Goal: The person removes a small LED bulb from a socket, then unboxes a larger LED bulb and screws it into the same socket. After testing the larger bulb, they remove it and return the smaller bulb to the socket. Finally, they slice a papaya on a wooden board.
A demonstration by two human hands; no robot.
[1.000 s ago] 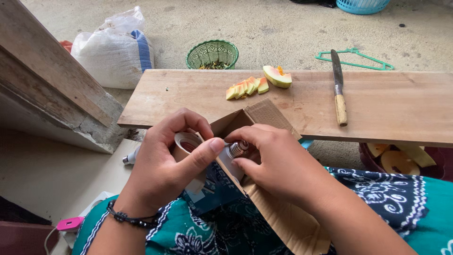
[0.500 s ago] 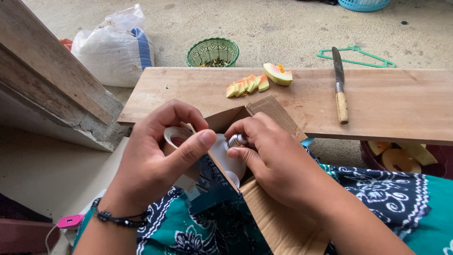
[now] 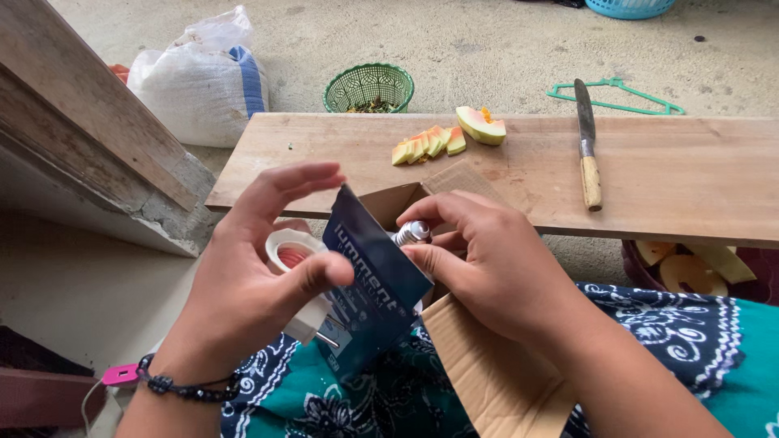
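Daylit concrete floor, wooden plank, wooden beam

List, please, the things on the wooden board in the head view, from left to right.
Sliced papaya pieces → papaya wedge → knife with a wooden handle.

The left hand comes up from seven o'clock, back toward the camera, a dark beaded band on its wrist. Its thumb presses toward three o'clock while the index and middle fingers stretch loose toward one o'clock. The right hand enters from five o'clock along a bare forearm, its fingers curled toward nine o'clock and pinched together at the tips.
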